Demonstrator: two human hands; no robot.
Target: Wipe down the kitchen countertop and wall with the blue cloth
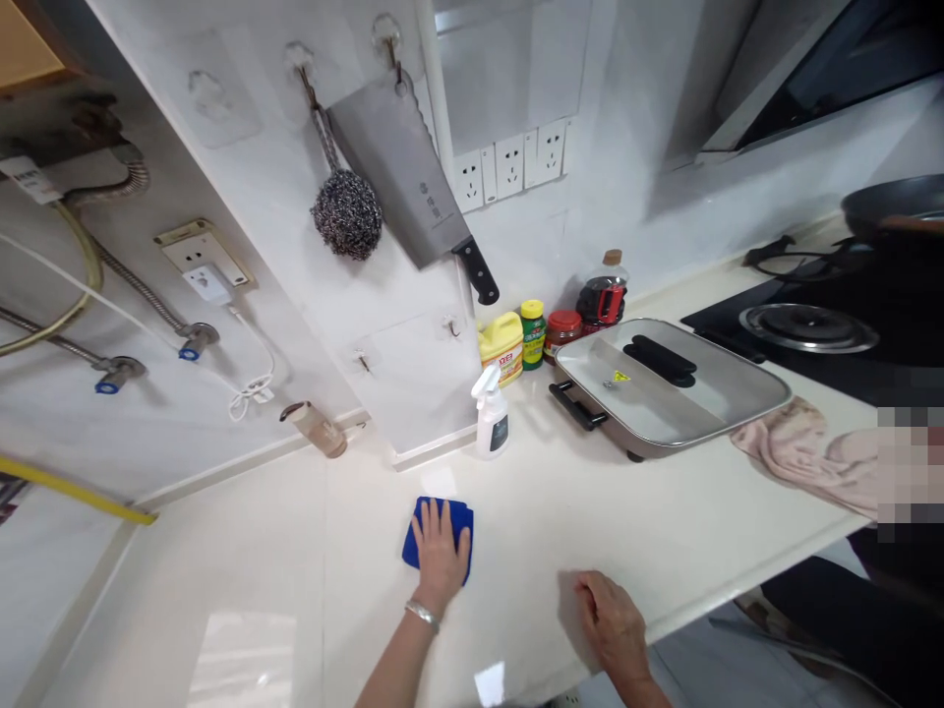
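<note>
My left hand (441, 556), with a silver bangle at the wrist, lies flat on a folded blue cloth (461, 515) on the white counter (369, 600). Its fingers are stretched out and spread over the cloth. Near the counter's front edge, my right hand (612, 621) rests with its fingers curled in, and nothing shows in it. A white spray bottle (493, 433) stands upright by the wall corner, just beyond the cloth.
An electric pan (664, 383) with a glass lid sits right of the bottle, before several jars and bottles. A pink towel (803, 442) lies beside it. A cleaver (413, 177) and a steel scrubber (346, 214) hang above. At left stands a tumbler (316, 430).
</note>
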